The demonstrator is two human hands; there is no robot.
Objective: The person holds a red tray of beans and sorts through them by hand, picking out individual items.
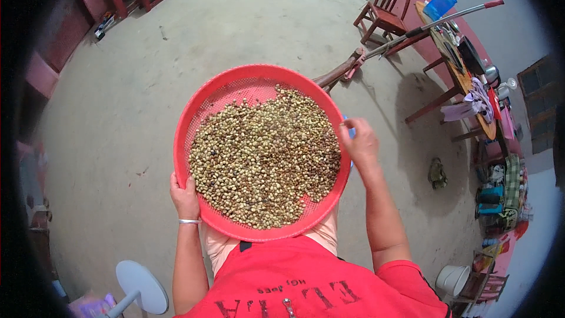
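The beans (259, 159) (might be seeds, too small for me to say) are spread across a big round red basket (253, 70), greenish-tan with darker brown ones mixed in, and some bare mesh showing at the upper left. Basket's round, so no long axis to speak of. It sits over the person's lap, near edge up by the red shirt (306, 282).

Left hand (185, 197) has hold of the lower-left rim, thumb up on the edge, the other fingers mostly hidden. Right hand (360, 141) is up by the right rim, and the beans lie to the left of its fingertips, just across that edge. Can't really call which hand is nearer the pile, both are right beside it. Right thumb and finger are curled in close, but I can't tell if there's anything pinched between them, or if they're touching the rim.

Something blue (351, 132) peeks out behind that hand, no idea what. Farther out, a wooden table (462, 79) and a reddish chair (385, 17) stand well apart, off to the upper right.
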